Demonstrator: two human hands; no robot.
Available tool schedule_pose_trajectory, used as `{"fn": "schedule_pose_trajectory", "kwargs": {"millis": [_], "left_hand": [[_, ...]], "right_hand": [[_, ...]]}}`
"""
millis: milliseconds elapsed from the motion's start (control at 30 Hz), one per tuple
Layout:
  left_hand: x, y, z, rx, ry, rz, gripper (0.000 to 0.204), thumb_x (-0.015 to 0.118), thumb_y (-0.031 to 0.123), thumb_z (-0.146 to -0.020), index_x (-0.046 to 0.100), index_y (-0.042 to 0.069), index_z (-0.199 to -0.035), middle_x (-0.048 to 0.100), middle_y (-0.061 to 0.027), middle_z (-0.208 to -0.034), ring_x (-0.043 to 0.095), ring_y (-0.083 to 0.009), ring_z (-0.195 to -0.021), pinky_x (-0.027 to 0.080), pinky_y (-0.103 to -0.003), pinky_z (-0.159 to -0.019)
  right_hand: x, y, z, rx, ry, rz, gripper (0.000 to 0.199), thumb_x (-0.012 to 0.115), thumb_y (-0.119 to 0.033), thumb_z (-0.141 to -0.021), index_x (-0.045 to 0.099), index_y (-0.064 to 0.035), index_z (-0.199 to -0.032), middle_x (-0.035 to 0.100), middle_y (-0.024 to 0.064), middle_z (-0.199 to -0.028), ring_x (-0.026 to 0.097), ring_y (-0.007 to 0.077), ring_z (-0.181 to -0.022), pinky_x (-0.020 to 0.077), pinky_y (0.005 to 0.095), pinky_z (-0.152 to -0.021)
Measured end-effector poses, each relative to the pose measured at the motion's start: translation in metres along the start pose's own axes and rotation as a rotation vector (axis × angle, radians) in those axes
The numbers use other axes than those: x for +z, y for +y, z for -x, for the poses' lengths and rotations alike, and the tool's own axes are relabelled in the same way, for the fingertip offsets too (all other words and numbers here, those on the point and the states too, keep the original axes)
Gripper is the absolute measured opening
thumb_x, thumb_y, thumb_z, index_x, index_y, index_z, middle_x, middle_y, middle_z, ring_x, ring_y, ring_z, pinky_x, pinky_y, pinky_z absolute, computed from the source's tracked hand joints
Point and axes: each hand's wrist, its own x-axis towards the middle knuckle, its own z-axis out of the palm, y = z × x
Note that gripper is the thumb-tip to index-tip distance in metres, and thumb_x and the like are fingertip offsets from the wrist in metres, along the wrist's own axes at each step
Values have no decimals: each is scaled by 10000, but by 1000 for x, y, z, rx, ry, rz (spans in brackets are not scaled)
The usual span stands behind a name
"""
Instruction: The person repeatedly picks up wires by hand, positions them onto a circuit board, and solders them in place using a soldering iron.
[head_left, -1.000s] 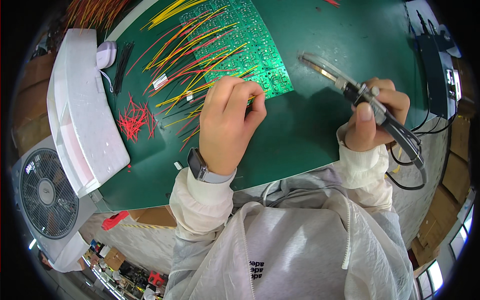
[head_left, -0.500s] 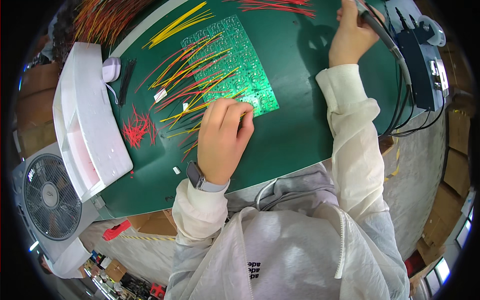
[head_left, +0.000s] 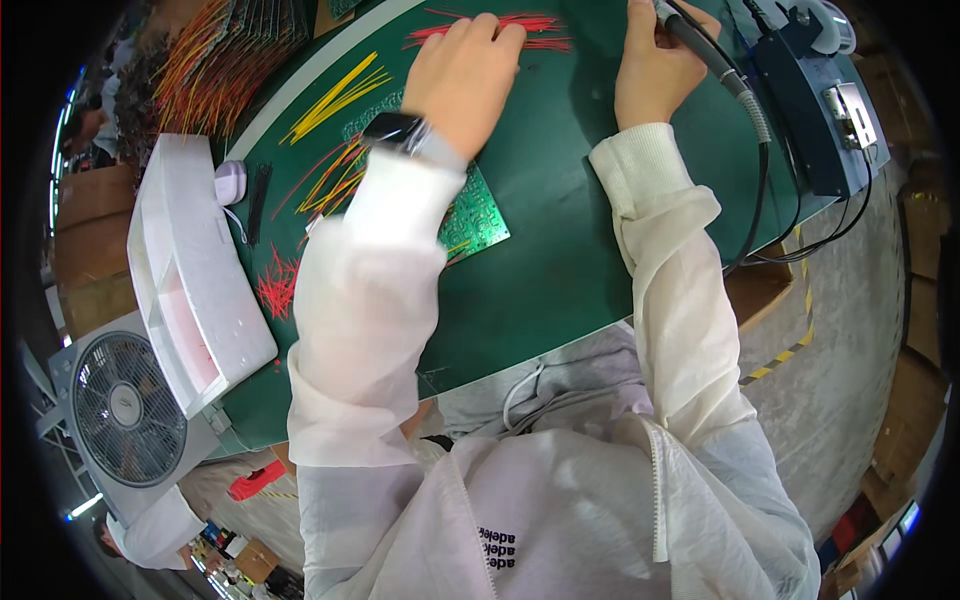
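Note:
My left hand (head_left: 465, 85) reaches over the circuit board panel to a bundle of red wires (head_left: 545, 32) at the far edge. Its fingers are bent down and drawn together on the wires; the tips are partly hidden. Under my left forearm lies the green circuit board panel (head_left: 485, 215), with red and yellow wires (head_left: 345, 180) sticking out to its left. My right hand (head_left: 655, 75) is closed around a soldering iron (head_left: 695, 35) near the far right, its tip out of view. The iron's cable hangs beside my right sleeve.
A blue soldering station (head_left: 815, 120) stands at the right. Yellow wires (head_left: 335, 100), black wires (head_left: 258, 205) and short red pieces (head_left: 278, 285) lie on the left, beside a white foam tray (head_left: 180, 240). A grey fan (head_left: 130, 405) stands beyond it. Wired boards (head_left: 225, 60) are stacked far left.
My left hand has left the near end of the circuit board panel and moved away from me to the red wires. My right hand still holds the soldering iron. The whole view has shifted slightly.

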Motion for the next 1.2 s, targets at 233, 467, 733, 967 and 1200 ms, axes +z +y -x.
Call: {"fn": "schedule_pose_trajectory", "kwargs": {"millis": [233, 467, 733, 967, 1200], "left_hand": [[19, -2, -29, -25, -5, 32, 37, 572, 123, -806, 579, 89, -820, 540, -93, -866, 541, -274, -847, 425, -387, -721], [-6, 1, -27, -45, -32, 141, 39, 593, 123, -802, 584, 86, -799, 552, -88, -811, 562, -274, -815, 425, -385, -728], [-33, -11, 4, -432, 123, 690, 155, 625, 76, -839, 620, 28, -986, 654, -70, -900, 627, -162, -836, 475, -267, -763], [-43, -7, 46, -589, 368, 932, 104, 633, 77, -860, 655, 4, -931, 666, -42, -853, 622, -103, -784, 476, -229, -742], [-46, -12, 60, -676, 451, 1128, 178, 559, 56, -904, 564, 18, -1079, 610, -41, -931, 618, -117, -822, 478, -249, -736]], "right_hand": [[-4, 0, -5, 8, 25, 42, 161, 648, -83, -836, 519, -28, -915, 528, 22, -777, 480, 83, -677, 417, 228, -622], [-3, 6, -7, 39, 46, -49, 162, 650, -83, -834, 518, -33, -913, 521, 15, -776, 465, 68, -673, 402, 217, -606], [0, 1, -4, 44, 11, -53, 165, 648, -85, -838, 508, -31, -907, 516, 15, -783, 465, 73, -681, 406, 224, -612], [2, -4, 4, 27, -86, -87, 178, 650, -85, -838, 497, -33, -913, 518, 19, -789, 468, 78, -701, 411, 228, -635], [3, -8, 13, -40, -164, -12, 184, 652, -89, -839, 493, -35, -914, 528, 21, -811, 484, 87, -720, 414, 232, -654]]}}
